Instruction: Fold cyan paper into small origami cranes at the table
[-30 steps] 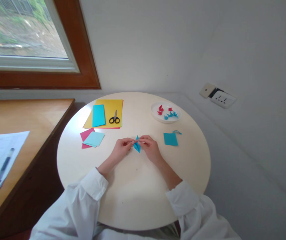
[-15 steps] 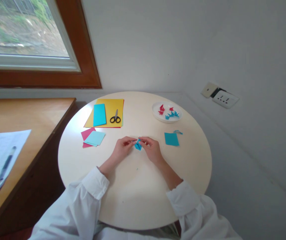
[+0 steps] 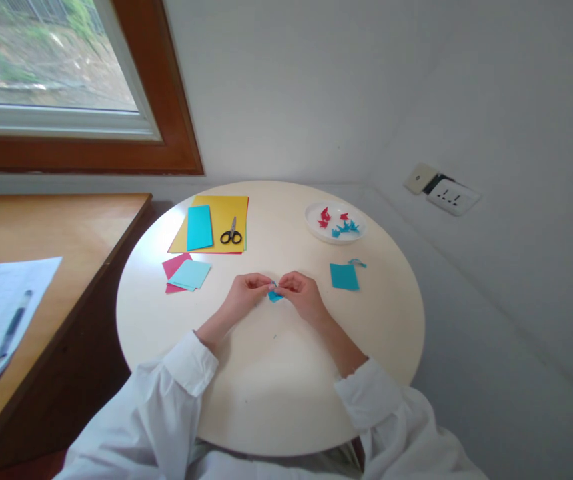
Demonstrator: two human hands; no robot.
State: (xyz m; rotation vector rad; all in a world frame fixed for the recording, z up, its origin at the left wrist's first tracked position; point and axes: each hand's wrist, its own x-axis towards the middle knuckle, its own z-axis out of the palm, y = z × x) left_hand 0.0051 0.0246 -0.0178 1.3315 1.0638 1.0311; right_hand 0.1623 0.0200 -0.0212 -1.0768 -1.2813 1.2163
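A small piece of folded blue paper (image 3: 275, 296) is pinched between my two hands above the middle of the round white table (image 3: 276, 393). My left hand (image 3: 249, 293) grips its left side with thumb and fingertips. On the other side my right hand (image 3: 302, 292) pinches it, fingertips almost meeting the left ones. Fingers cover the paper's upper part, so its full shape is hidden. To the right lie a flat blue paper square (image 3: 344, 277) and a thin curled blue strip (image 3: 357, 263).
A white dish (image 3: 311, 233) at the back right holds small red and blue folded papers. Black-handled scissors (image 3: 231, 235) and a light-blue sheet (image 3: 199, 227) rest on yellow paper (image 3: 231, 207). Pale-blue squares (image 3: 191, 274) overlap pink ones (image 3: 175, 265). A wooden desk (image 3: 91, 227) stands left.
My fingertips have shifted on the blue paper, and less of it shows between them. The right hand's fingers are more curled. The other things lie where they were.
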